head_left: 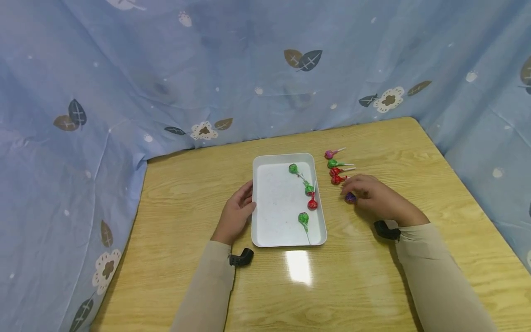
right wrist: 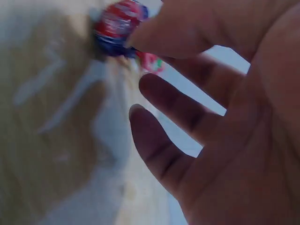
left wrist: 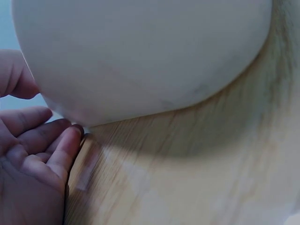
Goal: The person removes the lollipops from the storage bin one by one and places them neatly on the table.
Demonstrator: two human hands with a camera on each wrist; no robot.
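A white rectangular tray (head_left: 275, 203) lies on the table with two green lollipops near its upper right, a red lollipop (head_left: 312, 203) by its right wall and another green lollipop (head_left: 303, 218) lower down. My left hand (head_left: 235, 214) rests against the tray's left side, its fingers loosely bent at the outer wall (left wrist: 140, 61). To the right of the tray, my right hand (head_left: 375, 199) pinches a purple lollipop (head_left: 350, 198) by thumb and index finger. In the right wrist view this lollipop's wrapper (right wrist: 117, 28) looks red and blue; its stick is hidden. The other fingers hang apart.
Above my right hand several lollipops lie in a column: pink (head_left: 330, 154), green (head_left: 333, 163) and two red ones, the lower red lollipop (head_left: 337, 179) closest to my fingers. A blue patterned curtain (head_left: 249, 92) borders the wooden table (head_left: 186, 184) at the back and sides.
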